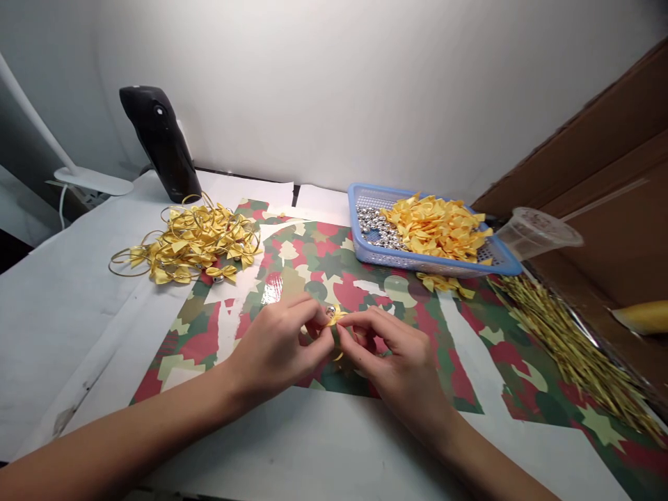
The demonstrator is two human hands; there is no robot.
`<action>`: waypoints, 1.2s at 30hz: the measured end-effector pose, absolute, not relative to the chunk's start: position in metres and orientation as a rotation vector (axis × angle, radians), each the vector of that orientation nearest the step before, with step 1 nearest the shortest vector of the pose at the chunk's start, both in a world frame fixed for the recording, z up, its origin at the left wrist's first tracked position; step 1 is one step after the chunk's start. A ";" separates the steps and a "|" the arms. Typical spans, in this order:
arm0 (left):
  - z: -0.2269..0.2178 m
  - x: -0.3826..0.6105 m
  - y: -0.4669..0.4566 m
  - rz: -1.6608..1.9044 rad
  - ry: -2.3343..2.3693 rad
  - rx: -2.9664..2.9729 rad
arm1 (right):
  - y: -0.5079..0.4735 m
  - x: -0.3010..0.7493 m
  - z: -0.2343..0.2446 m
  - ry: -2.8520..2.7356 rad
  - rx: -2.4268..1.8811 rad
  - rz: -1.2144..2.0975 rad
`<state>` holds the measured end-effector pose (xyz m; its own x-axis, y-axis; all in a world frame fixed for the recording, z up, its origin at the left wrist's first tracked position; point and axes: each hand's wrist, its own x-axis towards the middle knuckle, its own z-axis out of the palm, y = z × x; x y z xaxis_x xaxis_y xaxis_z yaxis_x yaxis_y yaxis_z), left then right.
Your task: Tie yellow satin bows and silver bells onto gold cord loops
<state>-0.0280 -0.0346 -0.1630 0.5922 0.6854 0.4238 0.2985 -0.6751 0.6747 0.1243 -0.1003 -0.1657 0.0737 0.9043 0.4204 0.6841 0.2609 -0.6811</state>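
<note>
Between my two hands is a small yellow ribbon bow (338,316) with a silver jingle bell (330,311) at its upper left. My left hand (284,337) pinches the bow from the left, thumb and forefinger together. From the right, my right hand (394,348) pinches its other side in the same way. A bit of yellow shows below the fingertips; the rest is hidden by my fingers. At the left lies a pile of yellow bows with gold wire loops and bells (193,240).
A blue basket (428,263) holds silver bells and yellow bows at the back right. Behind it stands a clear plastic cup (540,233). Gold wire ties (568,348) lie at the right. A black bottle (161,146) and white lamp base (94,181) stand back left.
</note>
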 end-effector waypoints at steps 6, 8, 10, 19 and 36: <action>-0.163 -0.029 -0.035 0.929 0.777 2.278 | -0.100 0.124 -0.164 -1.685 -1.483 0.321; -0.163 -0.029 -0.035 0.931 0.776 2.278 | -0.100 0.124 -0.164 -1.690 -1.479 0.322; -0.164 -0.029 -0.035 0.933 0.775 2.284 | -0.100 0.125 -0.164 -1.695 -1.484 0.330; -0.165 -0.029 -0.033 0.910 0.809 2.277 | -0.099 0.128 -0.164 -1.720 -1.468 0.319; -0.169 -0.036 -0.016 0.991 0.851 2.427 | -0.132 0.173 -0.149 -1.719 -1.885 0.447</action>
